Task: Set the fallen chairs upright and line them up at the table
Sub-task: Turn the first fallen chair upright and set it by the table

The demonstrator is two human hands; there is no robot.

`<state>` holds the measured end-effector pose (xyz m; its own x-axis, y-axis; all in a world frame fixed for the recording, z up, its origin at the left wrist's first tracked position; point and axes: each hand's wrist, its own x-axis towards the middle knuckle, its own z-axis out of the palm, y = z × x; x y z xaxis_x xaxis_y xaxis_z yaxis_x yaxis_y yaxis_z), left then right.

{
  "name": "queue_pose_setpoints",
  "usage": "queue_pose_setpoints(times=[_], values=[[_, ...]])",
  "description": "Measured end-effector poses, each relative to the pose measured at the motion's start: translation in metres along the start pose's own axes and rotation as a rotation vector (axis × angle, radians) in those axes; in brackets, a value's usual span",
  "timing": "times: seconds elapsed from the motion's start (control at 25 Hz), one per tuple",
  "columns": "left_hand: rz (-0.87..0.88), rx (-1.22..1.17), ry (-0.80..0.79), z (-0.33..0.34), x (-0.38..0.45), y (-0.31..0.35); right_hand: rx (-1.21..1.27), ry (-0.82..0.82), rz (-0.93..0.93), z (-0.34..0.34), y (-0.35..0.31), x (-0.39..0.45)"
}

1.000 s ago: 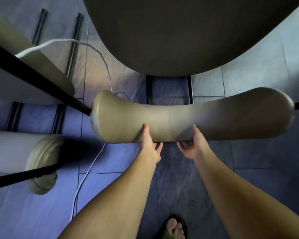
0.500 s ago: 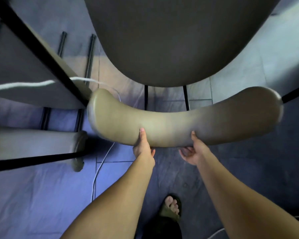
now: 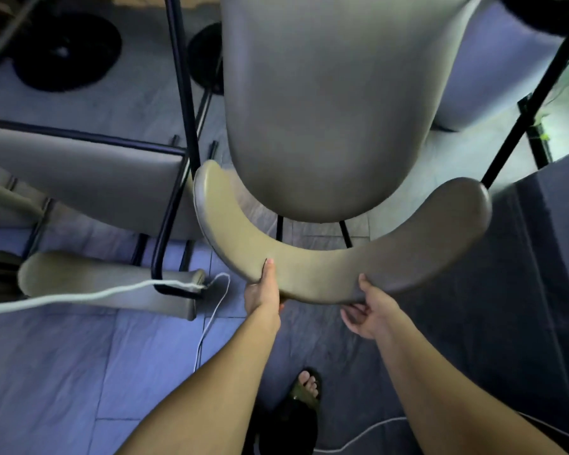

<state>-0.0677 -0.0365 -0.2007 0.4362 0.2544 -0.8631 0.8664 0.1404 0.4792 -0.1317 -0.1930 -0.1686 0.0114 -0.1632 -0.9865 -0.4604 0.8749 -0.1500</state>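
Olive-tan chair backrest (image 3: 326, 257), grey seat (image 3: 326, 110), black frame (image 3: 181, 93), white cable (image 3: 79, 295), blue-grey floor tiles (image 3: 63, 372)

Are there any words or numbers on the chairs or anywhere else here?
None: no words, numbers or labels show anywhere.
The curved backrest held by the left hand and right hand is plain.
The seat, the floor tiles and the white cable are bare too.

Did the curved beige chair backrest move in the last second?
Yes. The curved beige chair backrest, held by left hand and right hand, tipped back up off its grey seat, which now shows fully.
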Motion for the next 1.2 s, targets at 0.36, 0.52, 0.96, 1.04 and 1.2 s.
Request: queue_pose_setpoints(times=[0.36,0.52,0.96,1.04,1.2], values=[[0.059,0.220,-0.069,-0.041,-0.104,0.101,-0.045,0.022,-0.124,0.018,-0.011,-0.149],[0.081,0.243,-0.095,-0.037,-0.134,0.142,-0.101,0.011,-0.190,0.031,-0.029,-0.185],[0.101,0.413,-0.130,-0.007,-0.152,0.214,-0.261,0.072,-0.234,0.064,-0.086,-0.199],[0.101,0.412,-0.125,0.003,-0.152,0.226,-0.288,0.061,-0.245,0.074,-0.099,-0.200],[0.130,0.415,-0.125,0.027,-0.142,0.257,-0.324,0.055,-0.278,0.099,-0.131,-0.197]])
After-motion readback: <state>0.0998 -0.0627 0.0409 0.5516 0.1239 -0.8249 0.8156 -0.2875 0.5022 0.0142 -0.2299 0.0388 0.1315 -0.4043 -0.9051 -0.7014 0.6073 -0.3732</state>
